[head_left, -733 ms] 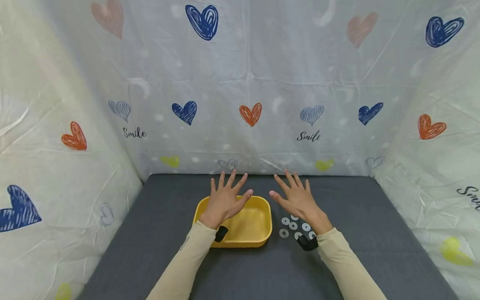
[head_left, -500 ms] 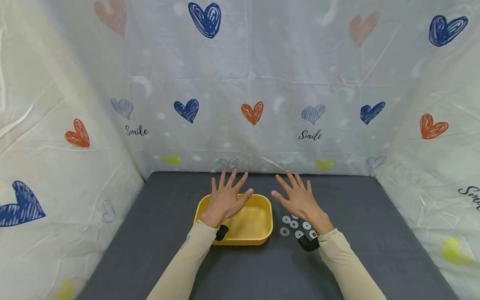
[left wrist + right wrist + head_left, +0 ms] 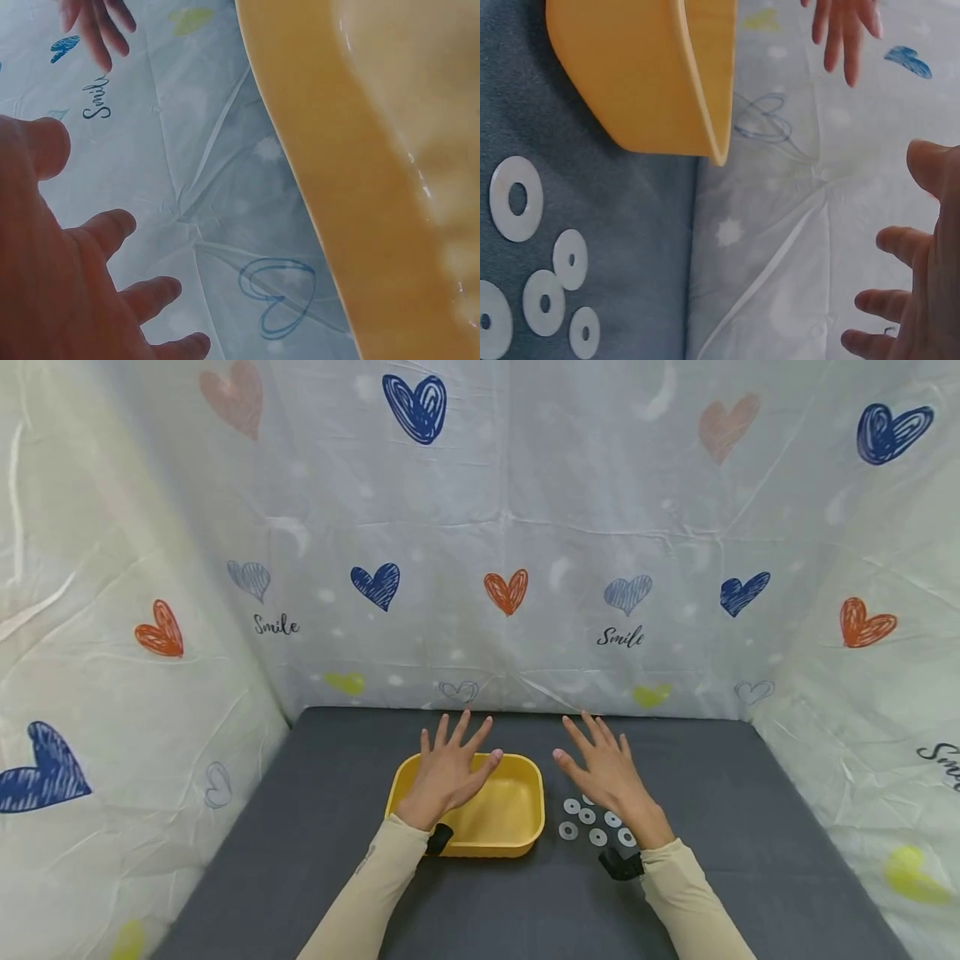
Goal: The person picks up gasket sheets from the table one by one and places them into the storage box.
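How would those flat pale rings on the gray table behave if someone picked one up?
The rings look thin and lie flat on the gray table, so they may be awkward to get a fingertip under. Their crisp, even outlines suggest they're stiff rather than floppy. Being round, one could roll if dropped on its edge.

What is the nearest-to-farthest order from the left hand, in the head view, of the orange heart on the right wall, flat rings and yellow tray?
From the left hand:
1. Yellow tray: partly behind the hand in this view.
2. Flat rings: right of the tray.
3. Orange heart: far right, on the wall.
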Tool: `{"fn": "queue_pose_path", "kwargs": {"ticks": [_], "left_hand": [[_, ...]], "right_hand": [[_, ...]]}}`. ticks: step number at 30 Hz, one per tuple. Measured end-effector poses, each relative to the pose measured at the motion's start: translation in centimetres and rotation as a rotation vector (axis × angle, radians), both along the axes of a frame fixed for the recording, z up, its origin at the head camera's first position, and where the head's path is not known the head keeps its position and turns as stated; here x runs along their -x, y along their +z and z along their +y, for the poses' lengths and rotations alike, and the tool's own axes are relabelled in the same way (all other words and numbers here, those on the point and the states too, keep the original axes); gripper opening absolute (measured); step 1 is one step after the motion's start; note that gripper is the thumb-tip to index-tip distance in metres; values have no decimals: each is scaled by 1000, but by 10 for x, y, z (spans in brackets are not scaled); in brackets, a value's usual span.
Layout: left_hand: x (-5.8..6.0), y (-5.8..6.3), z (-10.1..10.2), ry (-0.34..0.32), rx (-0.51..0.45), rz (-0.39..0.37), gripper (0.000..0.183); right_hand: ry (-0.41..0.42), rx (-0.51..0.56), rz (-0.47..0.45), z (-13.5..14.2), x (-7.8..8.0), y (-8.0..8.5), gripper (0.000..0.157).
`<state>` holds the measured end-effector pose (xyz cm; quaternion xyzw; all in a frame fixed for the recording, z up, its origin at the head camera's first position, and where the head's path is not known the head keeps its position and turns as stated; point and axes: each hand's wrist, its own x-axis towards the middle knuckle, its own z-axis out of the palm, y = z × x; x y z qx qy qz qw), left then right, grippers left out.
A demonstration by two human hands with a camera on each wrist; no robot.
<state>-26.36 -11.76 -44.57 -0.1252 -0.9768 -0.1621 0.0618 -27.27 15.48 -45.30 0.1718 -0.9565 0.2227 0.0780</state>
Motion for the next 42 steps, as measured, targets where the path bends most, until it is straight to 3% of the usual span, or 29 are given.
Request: {"fn": "queue_pose_path", "kwargs": {"ticks": [11, 17, 22, 29, 35, 42], "left_hand": [[-6, 4, -17, 40, -95, -39, 67], [-13, 0, -35, 74, -154, -30, 67], [-21, -4, -52, 86, -191, -35, 70], [-29, -9, -77, 102, -278, -70, 69], [-30, -23, -98, 85, -396, -100, 66], [-34, -36, -116, 163, -536, -183, 61]], "right_hand": [[8, 118, 152, 21, -10, -22, 61], [10, 292, 146, 39, -12, -35, 60], [-20, 360, 157, 56, -12, -46, 58], [-73, 389, 142, 73, -14, -58, 56], [-117, 396, 105, 87, -16, -66, 58], [-152, 401, 47, 97, -18, -74, 59]]}}
